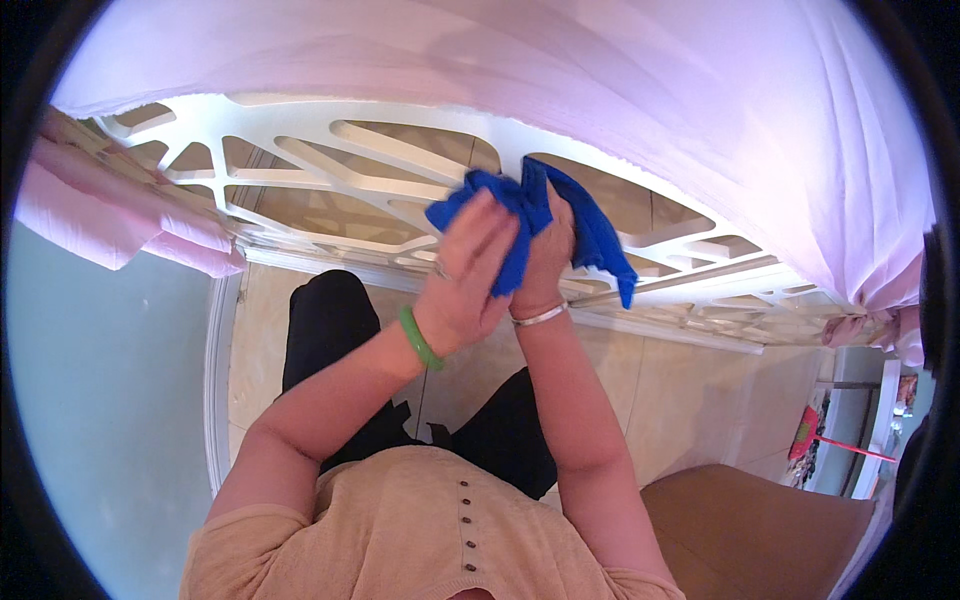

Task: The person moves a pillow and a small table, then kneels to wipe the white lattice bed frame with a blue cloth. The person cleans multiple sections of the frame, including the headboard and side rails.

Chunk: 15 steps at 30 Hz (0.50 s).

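A blue cloth (592,225) is bunched between my two hands, with one end hanging to the right. My left hand (472,270), with a green bangle at the wrist, lies over the cloth, its fingers pointing up. My right hand (551,247), with a silver bangle at the wrist, has the cloth wrapped around it and is partly hidden. Both hands are in front of a white openwork lattice panel (300,176); whether the cloth touches it cannot be told.
A pink curtain (525,60) hangs over the lattice, with more pink fabric (135,217) at the left. A pale blue wall (105,360) stands left. A brown surface (757,525) lies lower right, near a red dustpan or broom (804,433) on the tiled floor (675,397).
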### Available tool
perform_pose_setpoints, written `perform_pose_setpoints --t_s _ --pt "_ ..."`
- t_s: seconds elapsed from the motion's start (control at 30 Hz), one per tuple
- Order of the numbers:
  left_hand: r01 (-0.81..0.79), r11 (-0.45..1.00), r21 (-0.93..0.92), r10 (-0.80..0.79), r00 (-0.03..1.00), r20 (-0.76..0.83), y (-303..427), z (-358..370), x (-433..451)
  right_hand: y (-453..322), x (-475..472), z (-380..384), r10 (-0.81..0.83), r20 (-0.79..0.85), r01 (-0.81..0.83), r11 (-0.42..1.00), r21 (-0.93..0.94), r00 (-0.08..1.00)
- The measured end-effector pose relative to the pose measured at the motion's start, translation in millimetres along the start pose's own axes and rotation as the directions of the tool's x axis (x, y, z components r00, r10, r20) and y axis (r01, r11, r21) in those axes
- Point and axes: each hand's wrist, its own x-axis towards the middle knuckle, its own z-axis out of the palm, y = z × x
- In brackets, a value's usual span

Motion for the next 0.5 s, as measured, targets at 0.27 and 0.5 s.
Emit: perform_pose_setpoints --t_s 0.27,0.5 --pt "0.08 0.985 -0.152 -0.096 0.99 -0.101 23 -81 35 -58 15 -39 -0.023 -0.183 0.044 0.992 0.114 0.983" --pt "-0.212 0.934 0.286 0.227 0.974 -0.02 -27 -105 66 -85 17 60 -0.238 -0.127 0.229 0.97 -0.082 0.963"
